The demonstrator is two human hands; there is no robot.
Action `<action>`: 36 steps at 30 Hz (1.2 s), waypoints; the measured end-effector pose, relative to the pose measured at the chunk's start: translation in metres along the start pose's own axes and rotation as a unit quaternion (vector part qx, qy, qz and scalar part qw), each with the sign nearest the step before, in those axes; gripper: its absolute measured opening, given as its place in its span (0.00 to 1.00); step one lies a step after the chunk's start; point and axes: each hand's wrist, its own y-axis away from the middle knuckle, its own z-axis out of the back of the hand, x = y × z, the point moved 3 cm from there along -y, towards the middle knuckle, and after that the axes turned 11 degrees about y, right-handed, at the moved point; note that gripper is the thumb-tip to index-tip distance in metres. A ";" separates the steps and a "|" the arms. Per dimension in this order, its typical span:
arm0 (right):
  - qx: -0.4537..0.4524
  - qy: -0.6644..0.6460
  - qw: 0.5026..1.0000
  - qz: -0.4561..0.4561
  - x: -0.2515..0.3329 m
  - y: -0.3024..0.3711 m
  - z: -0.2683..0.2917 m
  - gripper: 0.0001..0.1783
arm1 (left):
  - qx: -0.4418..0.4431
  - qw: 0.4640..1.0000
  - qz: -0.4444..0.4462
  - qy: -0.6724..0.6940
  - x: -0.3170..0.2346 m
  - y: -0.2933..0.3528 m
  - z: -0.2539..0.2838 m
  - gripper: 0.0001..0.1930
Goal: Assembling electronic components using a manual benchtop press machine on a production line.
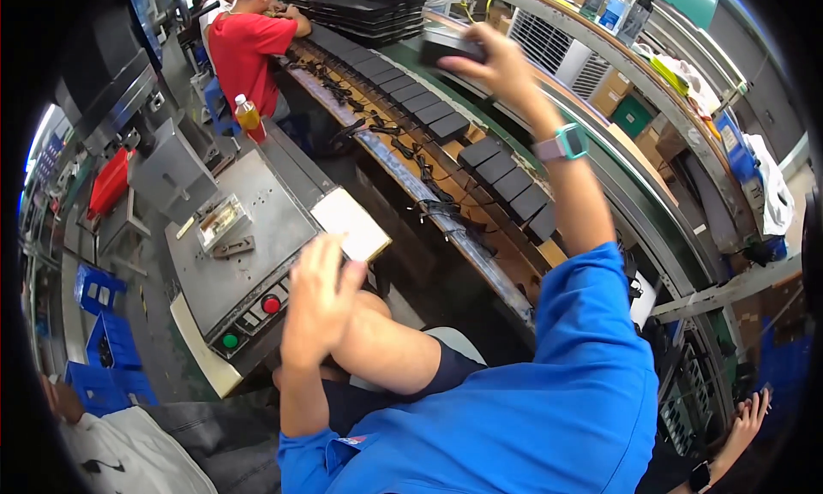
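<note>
My right hand (497,65) is raised over the far side of the bench and grips a black rectangular box (444,50), slightly blurred. Below it, a long row of similar black boxes (418,100) runs along the bench, with dark cables (416,158) trailing along its near side. A second group of black boxes (507,184) lies nearer to me. My left hand (319,297) hovers empty above my knee, fingers stretched out, beside the front edge of a metal machine table (257,194). A red push button (271,304) and a green push button (230,341) sit on that edge.
Stacked black trays (360,14) stand at the far end of the bench. A person in a red shirt (249,44) works there. A bottle of amber liquid (249,117) stands beyond the machine. An upper shelf (639,65) runs along the right. Another person's hand (750,421) shows at lower right.
</note>
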 end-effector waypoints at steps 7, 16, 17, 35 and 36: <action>0.100 0.349 0.895 -0.257 -0.297 0.157 0.064 0.29 | 0.025 0.998 0.011 0.056 0.019 0.072 -0.040 0.20; 0.166 0.406 0.869 -0.229 -0.211 0.150 -0.008 0.32 | -0.031 0.991 -0.012 0.130 0.039 0.081 -0.044 0.21; 0.225 0.318 0.883 -0.261 -0.187 0.133 -0.026 0.41 | -0.032 0.990 -0.012 0.134 0.038 0.075 -0.045 0.21; -0.170 -0.023 0.983 0.062 -0.015 0.000 0.043 0.40 | -0.351 0.910 0.111 0.192 0.201 0.068 0.062 0.10; -0.169 -0.035 0.982 0.071 -0.007 -0.005 0.037 0.40 | -0.374 0.910 0.097 0.148 0.219 0.052 0.083 0.13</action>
